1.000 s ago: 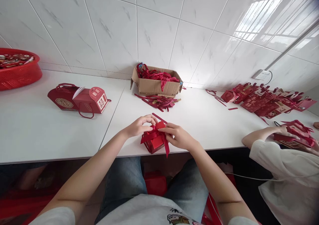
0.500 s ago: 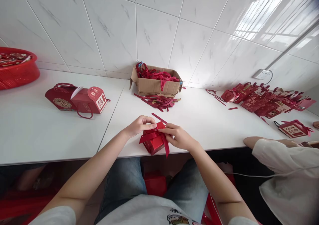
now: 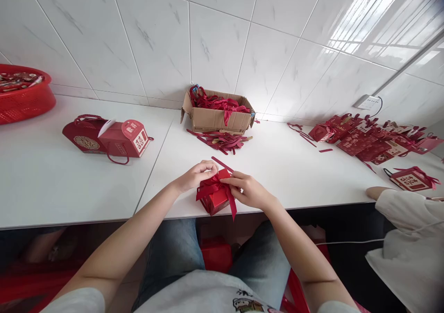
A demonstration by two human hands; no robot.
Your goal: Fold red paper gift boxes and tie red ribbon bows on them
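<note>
A small red gift box (image 3: 218,203) sits at the table's front edge, with a dark red ribbon (image 3: 231,202) tied round its top in a bow. My left hand (image 3: 196,175) is curled at the back left of the box, thumb and fingers pinched at the bow. From the right, my right hand (image 3: 250,190) presses its fingers together on the ribbon near the knot. One ribbon tail hangs down the box's front right. The fingertips partly cover the knot.
A cardboard box (image 3: 218,119) of ribbons stands by the wall, with a pile of red strips (image 3: 225,142) before it. Gift boxes (image 3: 121,139) lie left, beyond them a red basket (image 3: 24,102). More red boxes (image 3: 364,139) and a co-worker's sleeve (image 3: 402,206) are at right.
My left fingers have shifted slightly up and back from the knot, showing more of the bow. My right hand stays nearly still. The co-worker's arm at right has drawn back.
</note>
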